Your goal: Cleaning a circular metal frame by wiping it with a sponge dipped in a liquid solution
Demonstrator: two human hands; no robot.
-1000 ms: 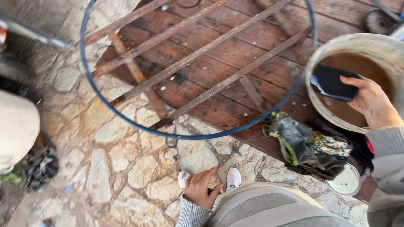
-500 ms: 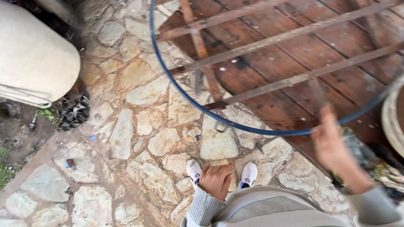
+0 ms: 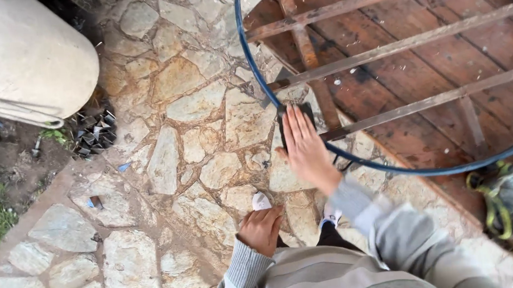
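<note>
From the head view, the person stands on a stone floor [image 3: 166, 163] and looks straight down. The right hand [image 3: 306, 149] is stretched forward, flat, fingers straight and together, palm down over a small dark object [image 3: 303, 111] that shows just past the fingertips; whether the hand grips it I cannot tell. That object sits right at the blue hoop [image 3: 264, 82], where the hoop crosses the edge of a rusty metal frame [image 3: 395, 48]. The frame lies over red-brown wooden boards [image 3: 446, 68], and the hoop curves around it. The left hand [image 3: 262, 229] is low and close to the body, fingers curled loosely, holding nothing, just above a white shoe [image 3: 261, 201]. A pale drum [image 3: 18, 59] lies at upper left beside a heap of small metal bits [image 3: 94, 135]. A dark bundle with yellow-green straps [image 3: 512, 209] rests at the right edge.
</note>
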